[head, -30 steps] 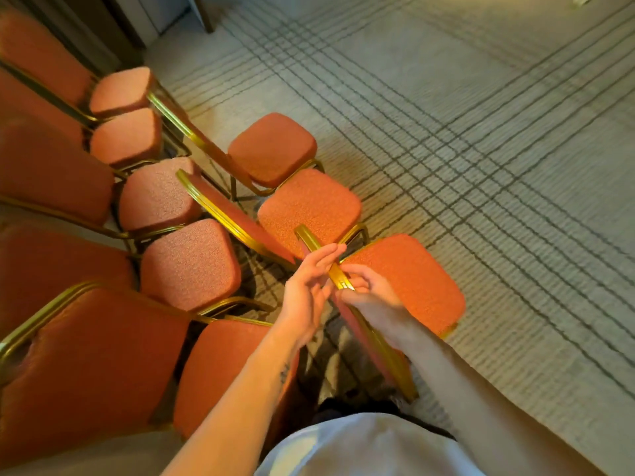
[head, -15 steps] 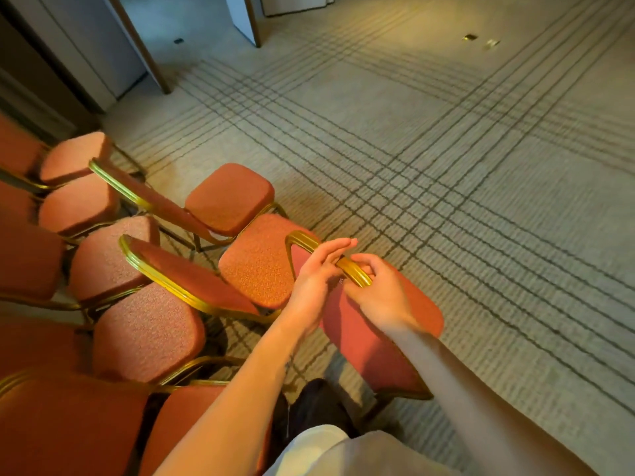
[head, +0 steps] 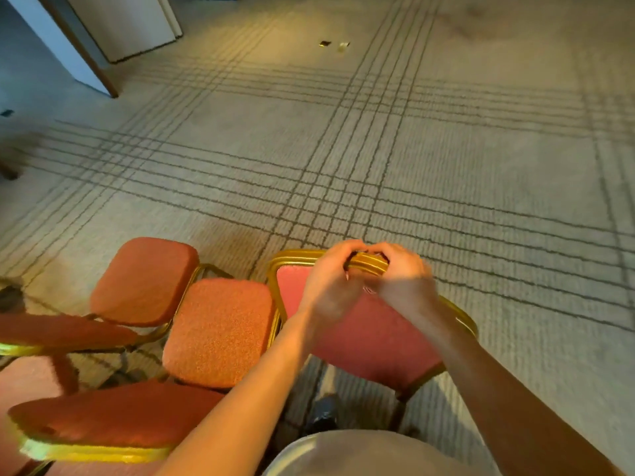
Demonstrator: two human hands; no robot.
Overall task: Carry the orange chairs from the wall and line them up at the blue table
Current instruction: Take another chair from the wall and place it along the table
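Observation:
An orange chair with a gold frame is in front of me, its padded back facing me. My left hand and my right hand both grip the gold top rail of its backrest, side by side, fingers curled over the rail. Its seat is hidden behind the backrest. More orange chairs stand to the left: one seat right beside the held chair, another further left, and a backrest at the lower left. The blue table is not in view.
Beige carpet with dark grid lines stretches ahead and to the right. A white partition or door with a brown edge stands at the far left. Two small bits of litter lie on the carpet far ahead.
My view has swung right, away from the chair rows toward the open carpet. The held chair has turned with me, its back now square to me. Both hands have closed over the top rail.

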